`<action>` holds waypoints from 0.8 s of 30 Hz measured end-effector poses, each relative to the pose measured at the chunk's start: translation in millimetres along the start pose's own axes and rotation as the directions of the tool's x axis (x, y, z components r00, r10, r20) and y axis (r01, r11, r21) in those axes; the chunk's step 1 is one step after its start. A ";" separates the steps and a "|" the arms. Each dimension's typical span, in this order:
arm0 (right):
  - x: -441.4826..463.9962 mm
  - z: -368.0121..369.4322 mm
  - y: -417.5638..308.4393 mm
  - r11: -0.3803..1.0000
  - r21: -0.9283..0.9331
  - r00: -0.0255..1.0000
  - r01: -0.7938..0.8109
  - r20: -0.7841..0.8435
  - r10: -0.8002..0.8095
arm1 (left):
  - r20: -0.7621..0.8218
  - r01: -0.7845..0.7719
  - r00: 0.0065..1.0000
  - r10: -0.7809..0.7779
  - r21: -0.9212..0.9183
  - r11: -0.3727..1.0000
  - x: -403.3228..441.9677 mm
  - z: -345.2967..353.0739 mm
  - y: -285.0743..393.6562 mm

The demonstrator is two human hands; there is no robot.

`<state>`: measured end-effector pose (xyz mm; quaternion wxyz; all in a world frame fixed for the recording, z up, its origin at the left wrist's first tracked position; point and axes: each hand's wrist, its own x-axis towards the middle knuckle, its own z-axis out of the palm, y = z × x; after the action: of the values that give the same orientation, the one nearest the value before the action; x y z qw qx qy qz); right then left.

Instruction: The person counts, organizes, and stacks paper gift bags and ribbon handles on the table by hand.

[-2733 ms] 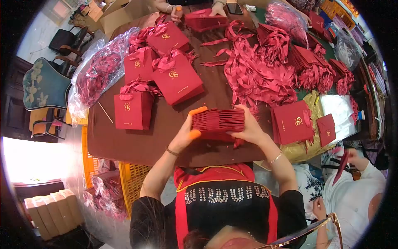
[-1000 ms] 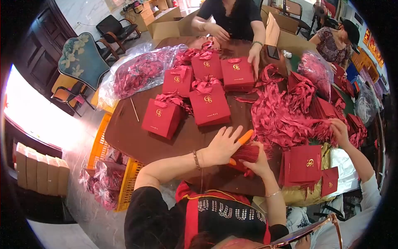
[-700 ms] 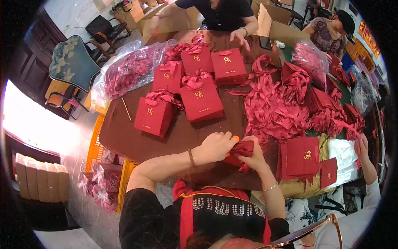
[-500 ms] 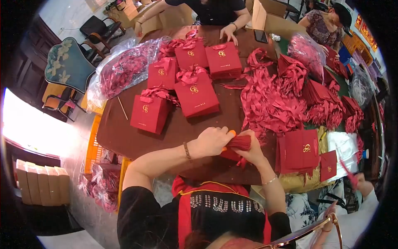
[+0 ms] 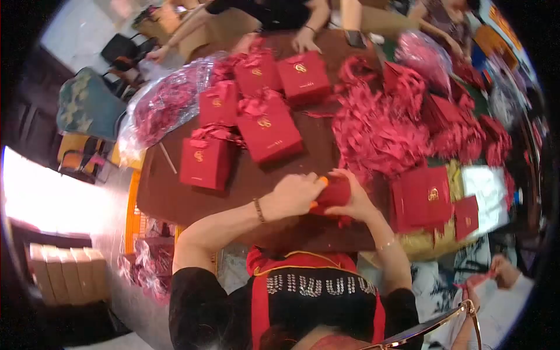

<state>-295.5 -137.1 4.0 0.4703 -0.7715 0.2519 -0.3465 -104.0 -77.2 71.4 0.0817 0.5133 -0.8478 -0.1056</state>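
My left hand [image 5: 293, 196], with orange on the fingertips, is closed on the left side of a stack of flat red gift bags [image 5: 336, 193]. My right hand [image 5: 357, 201] grips the same stack from the right, its thumb and fingers around the edge. A bit of red ribbon [image 5: 345, 221] hangs below the stack. The stack is blurred, and its lower part is partly hidden by my hands. Ahead of my hands stands a red gift bag [image 5: 269, 133] with gold lettering and a ribbon on top.
A large heap of red ribbons [image 5: 376, 128] lies right of centre on the brown table [image 5: 160, 195]. Flat red bags [image 5: 421, 198] lie to my right. A plastic-wrapped bundle [image 5: 169, 102] is at the far left. Co-workers sit across the table; another person's hands [image 5: 503, 271] are at the lower right.
The stack has turned in my hands: its layered edges faced me before, and now a flatter face shows. The view has shifted slightly. Across the table, a co-worker's arms have moved.
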 end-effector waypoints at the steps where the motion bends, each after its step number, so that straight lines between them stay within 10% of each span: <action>1: -1.5 -2.9 4.9 0.997 -0.066 0.996 -0.050 0.069 0.055 | -0.037 -0.028 0.999 0.028 -0.003 1.000 0.1 1.7 -1.7; 12: 0.6 -6.3 -11.4 0.983 -0.044 0.979 -0.180 0.087 0.183 | 0.085 0.007 0.996 -0.009 0.014 1.000 8.0 -9.1 -4.9; 14: 2.5 -8.1 -28.1 0.812 -0.556 0.932 0.176 -0.171 -0.319 | 0.014 0.020 1.000 -0.020 -0.012 1.000 5.0 -11.1 -9.6; 17: -23.8 -19.2 -60.9 0.729 -0.648 0.822 0.221 -0.278 -0.497 | -0.100 0.087 0.990 -0.095 -0.082 0.993 -0.2 -27.4 -22.3; 19: -62.8 -4.3 -37.1 0.772 -0.543 0.892 0.330 -0.089 -0.444 | -0.243 0.249 0.916 -0.321 -0.284 0.926 -8.5 -36.1 -25.1; 22: -62.2 29.0 -38.2 0.899 0.028 0.894 -0.437 -0.092 0.438 | -0.312 0.225 0.862 -0.399 -0.470 0.853 -12.5 -29.0 -17.8; 24: -50.3 30.3 -9.5 0.840 0.332 0.879 -0.429 -0.058 0.473 | -0.315 0.236 0.820 -0.478 -0.575 0.783 -14.7 -14.1 -11.6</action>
<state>-303.4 -80.4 -12.0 0.6352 -0.5811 0.4009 -0.3132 -83.9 -70.7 81.5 0.3842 0.6380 -0.6299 -0.2204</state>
